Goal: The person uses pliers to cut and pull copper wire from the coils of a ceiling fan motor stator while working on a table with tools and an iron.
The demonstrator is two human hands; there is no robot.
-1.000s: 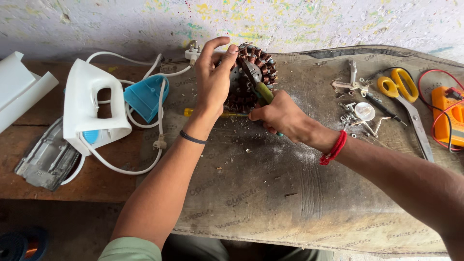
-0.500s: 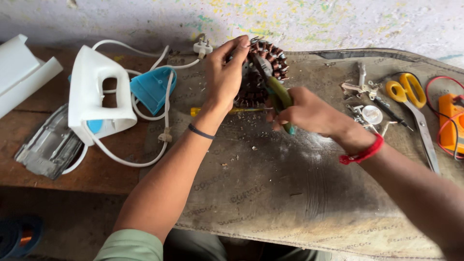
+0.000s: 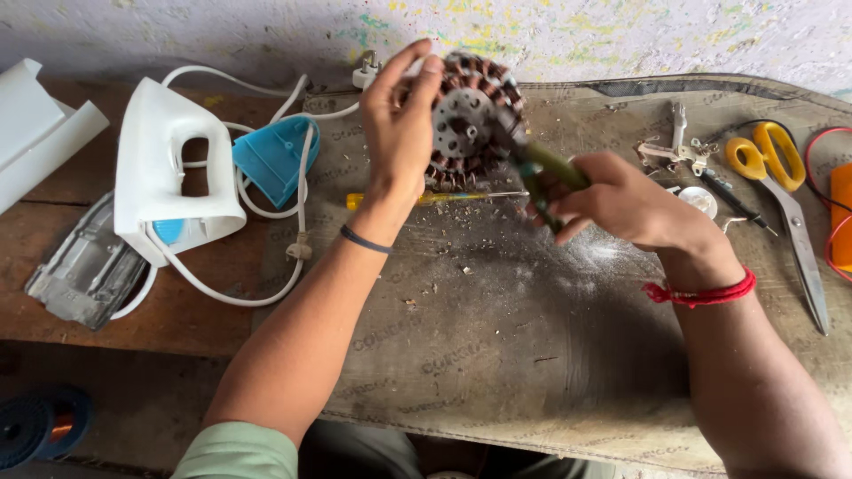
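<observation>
The only printed surface is the brown board (image 3: 550, 355) covering the bench under both hands. It is a large, flat, worn sheet carrying faint dark stamped lettering repeated across it, near the left forearm and below the right hand. No packages, signs or screens show near either hand.

We are seeing our left hand (image 3: 401, 124) covering the left side of the wound motor stator (image 3: 470, 120), so its coils there are hiding. Our right hand (image 3: 621, 200) is wrapping the green-handled tool (image 3: 543, 177), whose tip is blurring against the stator. The orange object (image 3: 841, 217) is running off the right edge, and the blue spool (image 3: 40, 424) is getting cut at the near left corner.
</observation>
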